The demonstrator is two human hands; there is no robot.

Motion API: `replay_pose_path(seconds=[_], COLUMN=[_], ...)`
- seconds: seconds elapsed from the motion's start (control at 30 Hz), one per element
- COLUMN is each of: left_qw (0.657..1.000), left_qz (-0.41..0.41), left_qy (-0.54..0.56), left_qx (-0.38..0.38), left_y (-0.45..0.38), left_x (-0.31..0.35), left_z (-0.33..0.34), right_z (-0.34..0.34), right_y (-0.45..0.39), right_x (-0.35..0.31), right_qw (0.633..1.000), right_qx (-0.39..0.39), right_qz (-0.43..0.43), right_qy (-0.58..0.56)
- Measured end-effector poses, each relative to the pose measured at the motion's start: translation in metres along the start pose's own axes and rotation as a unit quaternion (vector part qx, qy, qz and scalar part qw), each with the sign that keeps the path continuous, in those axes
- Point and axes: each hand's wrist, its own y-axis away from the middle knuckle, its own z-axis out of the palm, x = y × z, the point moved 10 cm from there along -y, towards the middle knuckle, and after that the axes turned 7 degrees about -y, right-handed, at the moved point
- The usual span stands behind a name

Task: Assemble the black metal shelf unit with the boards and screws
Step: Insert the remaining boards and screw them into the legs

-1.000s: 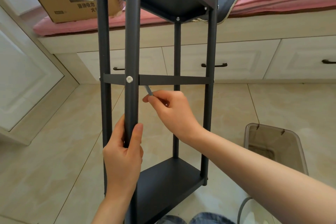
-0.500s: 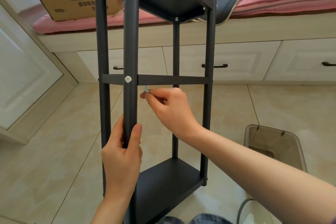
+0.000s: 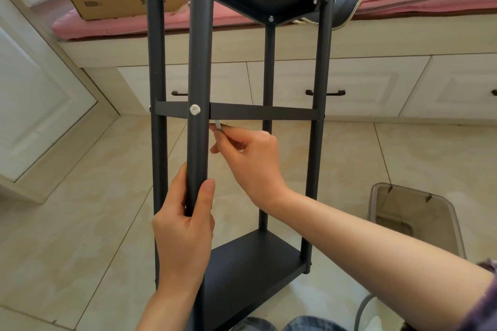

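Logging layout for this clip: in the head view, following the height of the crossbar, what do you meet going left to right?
Left post → front post with silver screw → small metal tool in the right hand → back post → right post.

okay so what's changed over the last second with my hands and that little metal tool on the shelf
The right hand has carried the small metal tool it pinches up and slightly left, so its tip now sits just under the middle crossbar, beside the front post. The left hand still grips that post, and the post's screw looks unchanged.
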Motion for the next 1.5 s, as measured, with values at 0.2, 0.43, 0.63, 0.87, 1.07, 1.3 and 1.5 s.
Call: replay_pose_path(seconds=[0.2,0.43,0.63,0.87,1.07,1.3,1.5], left_qw=[1.000,1.000,1.000,1.000,1.000,0.999,0.998], left_qz=[0.002,0.001,0.003,-0.001,0.000,0.008,0.026], left_qy=[-0.006,-0.013,-0.017,0.002,0.015,-0.008,-0.030], left_qx=[0.001,-0.005,-0.003,0.004,0.010,0.039,0.052], left_y=[-0.001,0.000,0.001,-0.001,0.000,0.005,0.008], left_x=[-0.001,-0.004,-0.006,-0.011,-0.013,-0.013,-0.012], left_z=[0.000,0.000,0.000,-0.004,-0.011,-0.022,-0.031], right_z=[0.018,0.030,0.030,0.037,-0.004,-0.081,-0.133], right_y=[-0.003,-0.013,-0.020,-0.009,0.027,0.034,0.020], right_x=[0.009,0.006,0.008,0.017,0.043,0.044,0.068], right_qw=[1.000,0.999,0.998,0.997,0.988,0.975,0.945], right_qx=[0.004,0.009,0.023,-0.054,-0.115,-0.078,-0.022], right_qz=[-0.007,-0.045,-0.061,-0.027,0.072,0.170,0.321], right_qy=[0.001,0.011,0.014,0.038,0.078,0.117,0.052])
